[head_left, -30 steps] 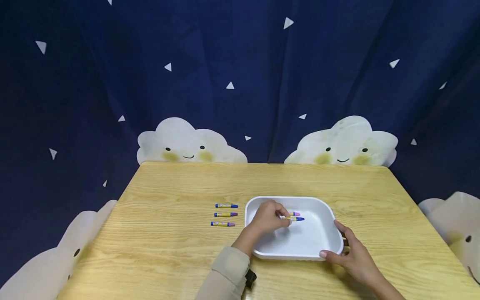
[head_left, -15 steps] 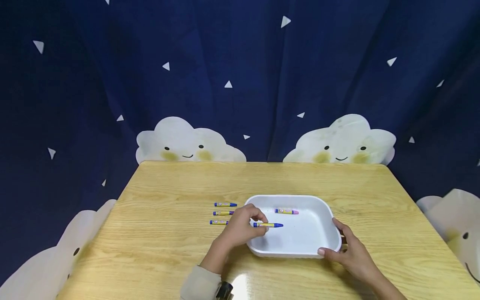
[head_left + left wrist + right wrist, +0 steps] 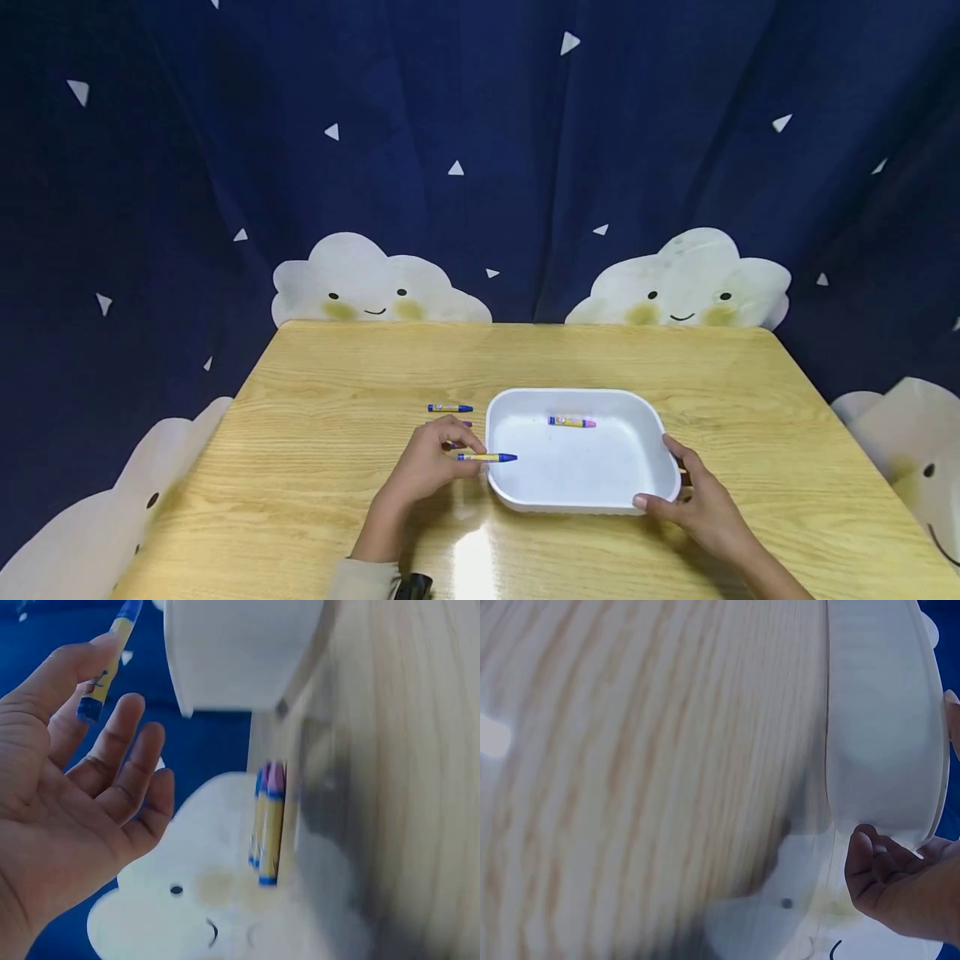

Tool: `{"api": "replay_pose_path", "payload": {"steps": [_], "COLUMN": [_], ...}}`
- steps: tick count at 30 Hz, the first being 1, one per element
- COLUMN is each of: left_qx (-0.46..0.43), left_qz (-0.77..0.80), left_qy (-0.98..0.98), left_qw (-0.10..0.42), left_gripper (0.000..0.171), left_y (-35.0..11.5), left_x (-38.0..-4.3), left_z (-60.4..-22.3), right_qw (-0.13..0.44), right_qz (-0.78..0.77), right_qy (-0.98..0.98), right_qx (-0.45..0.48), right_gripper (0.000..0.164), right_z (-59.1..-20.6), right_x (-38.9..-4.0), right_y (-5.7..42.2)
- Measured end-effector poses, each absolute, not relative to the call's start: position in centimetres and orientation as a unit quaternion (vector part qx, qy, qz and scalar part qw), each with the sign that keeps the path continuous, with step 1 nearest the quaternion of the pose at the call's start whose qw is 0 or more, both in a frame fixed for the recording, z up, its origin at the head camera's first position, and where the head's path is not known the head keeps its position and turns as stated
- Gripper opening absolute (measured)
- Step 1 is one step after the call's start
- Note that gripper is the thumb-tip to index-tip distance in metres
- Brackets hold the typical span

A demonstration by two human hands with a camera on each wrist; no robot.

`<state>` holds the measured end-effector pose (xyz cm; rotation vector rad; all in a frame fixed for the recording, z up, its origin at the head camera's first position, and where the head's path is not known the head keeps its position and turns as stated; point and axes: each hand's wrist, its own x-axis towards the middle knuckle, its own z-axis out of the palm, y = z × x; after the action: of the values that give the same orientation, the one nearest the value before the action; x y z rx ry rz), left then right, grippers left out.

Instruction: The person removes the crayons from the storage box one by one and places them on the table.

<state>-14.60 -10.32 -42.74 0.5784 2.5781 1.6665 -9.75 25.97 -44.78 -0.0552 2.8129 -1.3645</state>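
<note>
Between thumb and forefinger my left hand (image 3: 435, 458) pinches a blue crayon (image 3: 487, 457) with a yellow wrapper, held level at the left rim of the white tray (image 3: 585, 487). In the left wrist view the same blue crayon (image 3: 109, 667) is raised above the table, the other fingers loosely bent. My right hand (image 3: 705, 508) grips the tray's right end, thumb on the rim; in the right wrist view fingers of the right hand (image 3: 907, 885) curl under the tray's end. A pink crayon (image 3: 572, 422) lies inside the tray near its back wall.
Left of the tray, another blue crayon (image 3: 450, 408) lies on the wooden table (image 3: 337, 400), with more crayons in a row partly hidden behind my left hand. A pink-tipped crayon (image 3: 271, 825) shows nearest in the left wrist view. A dark blue curtain (image 3: 510, 150) hangs behind.
My left hand has carried the blue crayon left, from over the middle of the tray to its left rim. My right hand keeps its grip on the tray, which stays put.
</note>
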Motion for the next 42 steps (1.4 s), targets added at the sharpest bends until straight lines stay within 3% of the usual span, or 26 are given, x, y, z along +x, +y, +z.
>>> {"api": "replay_pose_path", "payload": {"steps": [16,27,42], "left_qx": [0.09,0.017,-0.006], "left_qz": [0.533,0.51,0.441], "left_qy": [0.839,0.857,0.895], "left_qw": [0.068,0.069,0.066], "left_gripper": [0.012,0.015,0.016], "left_y": [-15.8,-15.6,-14.6], "left_x": [-14.3,-15.4,-16.0], "left_z": [-45.2,-46.6,-46.3], "right_qw": [0.006,0.005,0.006], "right_qz": [-0.443,-0.444,-0.439], "right_qy": [0.896,0.896,0.898], "right_qx": [-0.019,-0.019,-0.018], "right_gripper": [0.098,0.099,0.099], "right_z": [-44.9,-44.8,-44.8], "right_x": [-9.5,-9.5,-9.7], "right_y": [26.1,26.0,25.9]}}
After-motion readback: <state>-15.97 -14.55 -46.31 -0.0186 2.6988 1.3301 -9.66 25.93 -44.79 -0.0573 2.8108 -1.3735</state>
